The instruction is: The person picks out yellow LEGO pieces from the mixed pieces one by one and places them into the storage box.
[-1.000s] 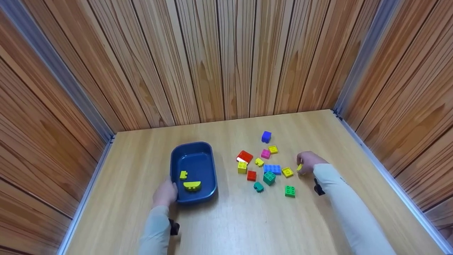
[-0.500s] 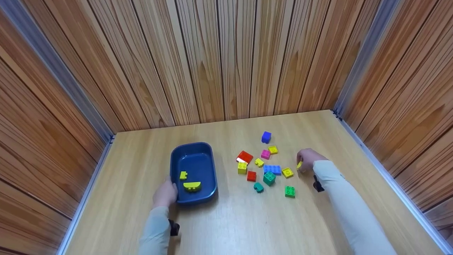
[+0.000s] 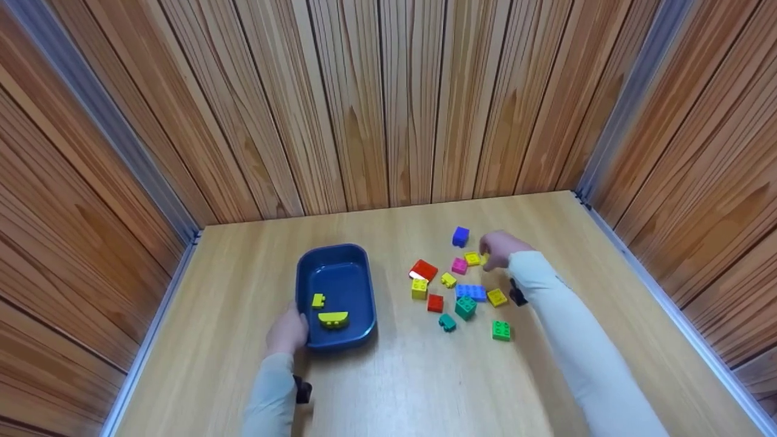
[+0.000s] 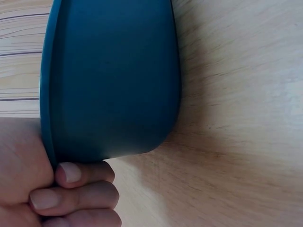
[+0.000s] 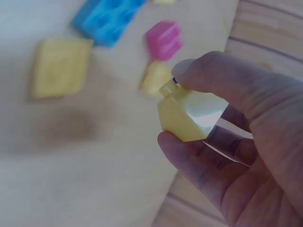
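Your left hand [image 3: 286, 331] gripping a blue tray [image 3: 343, 280] left of centre, your right hand [image 3: 504, 247] holding a yellow piece [image 3: 484, 259], centre right

From above, the head view faced forward and down across the bench [image 3: 394, 388]; close in, the left wrist view shared its blue tray [image 3: 343, 282], the right its pink brick [image 3: 459, 266].

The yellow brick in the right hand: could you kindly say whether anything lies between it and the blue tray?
Yes: between them lie the pink brick and, nearer the tray, a studded yellow brick, among others.
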{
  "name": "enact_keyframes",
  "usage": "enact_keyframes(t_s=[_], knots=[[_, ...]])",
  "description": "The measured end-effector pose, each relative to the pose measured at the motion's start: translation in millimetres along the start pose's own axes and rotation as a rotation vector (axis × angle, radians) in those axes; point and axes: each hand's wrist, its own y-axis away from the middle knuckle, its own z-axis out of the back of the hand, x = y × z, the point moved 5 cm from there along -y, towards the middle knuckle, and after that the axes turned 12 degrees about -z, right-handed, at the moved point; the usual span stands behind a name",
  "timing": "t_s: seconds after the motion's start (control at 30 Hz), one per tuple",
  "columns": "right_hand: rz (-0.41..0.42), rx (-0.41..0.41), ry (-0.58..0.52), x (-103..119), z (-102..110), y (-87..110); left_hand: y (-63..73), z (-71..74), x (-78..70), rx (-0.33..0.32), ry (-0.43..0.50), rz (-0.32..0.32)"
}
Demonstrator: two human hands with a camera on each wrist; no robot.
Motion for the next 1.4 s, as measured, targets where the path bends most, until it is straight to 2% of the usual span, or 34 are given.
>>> enact_keyframes(t_s=[0.2,0.33,0.5,0.7,0.87,1.1,1.23,1.4], knots=[[0.062,-0.013,0.004,51.8,9.4,0.7,-0.9,0.4,-1.3,-0.018,-0.030,-0.017],[0.134,-0.038,0.039,86.7,12.8,1.4,-0.4,1.6,-1.3,-0.025,-0.037,-0.018],[0.194,-0.042,0.068,128.5,9.1,0.7,0.4,2.3,-0.1,-0.029,-0.048,-0.017],[0.283,-0.047,0.140,177.0,1.1,3.5,-1.5,0.6,-2.5,-0.035,-0.018,-0.012],[0.353,-0.041,0.181,211.5,-11.4,8.4,-3.4,-1.5,-2.6,-0.034,-0.019,-0.001],[0.424,-0.018,0.240,255.6,-40.9,10.9,-2.6,-0.9,1.3,-0.043,-0.021,0.012],[0.426,0.003,0.246,274.3,-57.2,15.5,-2.3,0.7,2.2,-0.045,-0.030,0.016],[0.419,0.039,0.263,289.9,-75.3,21.2,-1.7,-1.4,2.1,-0.052,0.016,0.037]])
